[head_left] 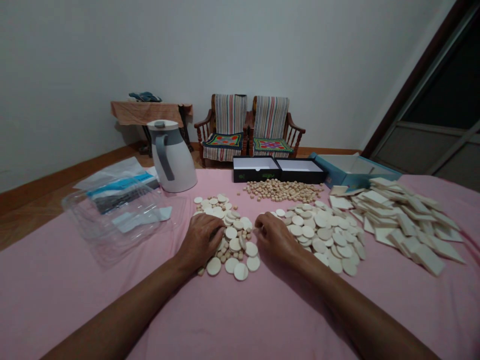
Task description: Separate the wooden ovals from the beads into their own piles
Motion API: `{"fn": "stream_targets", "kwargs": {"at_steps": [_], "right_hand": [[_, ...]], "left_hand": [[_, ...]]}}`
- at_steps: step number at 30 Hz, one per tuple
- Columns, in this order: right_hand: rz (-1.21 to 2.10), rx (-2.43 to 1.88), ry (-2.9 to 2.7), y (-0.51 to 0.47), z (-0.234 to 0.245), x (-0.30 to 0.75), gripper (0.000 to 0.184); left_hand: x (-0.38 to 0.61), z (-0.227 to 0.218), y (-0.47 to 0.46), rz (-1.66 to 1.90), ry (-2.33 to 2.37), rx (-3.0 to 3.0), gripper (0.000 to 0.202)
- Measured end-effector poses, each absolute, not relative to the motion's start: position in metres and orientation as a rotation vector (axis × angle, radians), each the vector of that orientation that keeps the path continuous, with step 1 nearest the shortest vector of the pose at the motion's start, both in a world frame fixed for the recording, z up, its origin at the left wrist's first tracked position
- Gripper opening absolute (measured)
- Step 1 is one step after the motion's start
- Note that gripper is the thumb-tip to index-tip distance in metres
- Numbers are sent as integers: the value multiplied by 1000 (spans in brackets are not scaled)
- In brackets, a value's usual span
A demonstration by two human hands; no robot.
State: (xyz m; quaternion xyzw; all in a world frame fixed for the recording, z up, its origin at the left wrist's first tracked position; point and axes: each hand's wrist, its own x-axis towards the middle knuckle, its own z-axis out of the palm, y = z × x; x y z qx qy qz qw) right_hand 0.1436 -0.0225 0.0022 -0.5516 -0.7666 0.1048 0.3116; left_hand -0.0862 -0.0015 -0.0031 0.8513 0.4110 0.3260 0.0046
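A mixed heap of pale round wooden discs (235, 244) and small wooden cubes (224, 258) lies on the pink cloth before me. My left hand (200, 239) rests against the heap's left side, its fingers bent over the pieces and the thumb a little apart from them. At the heap's right edge is my right hand (275, 235), with its fingers curled in. Whatever those fingers may hold is hidden. Just right of that hand spreads a bigger pile of discs (325, 231). Behind it sits a pile of small cubes (281, 190).
Square wooden tiles (408, 215) are heaped at the right. Two black-sided trays (257, 174) and a blue box (352, 172) stand along the far edge. To the left are a white jug (176, 162) and clear plastic packaging (123, 210). Two chairs (230, 130) stand beyond.
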Motion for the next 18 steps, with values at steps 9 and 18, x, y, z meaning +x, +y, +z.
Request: {"fn": "stream_targets", "kwargs": {"at_steps": [9,18], "right_hand": [[318,-1308,-2057,-24,5,144,20],[215,-1571,-2198,-33,2,136,20]], "left_hand": [[-86,-2,-2,1014,1291,2664,15],[-86,-2,-2,992,1296,2674,15]]}}
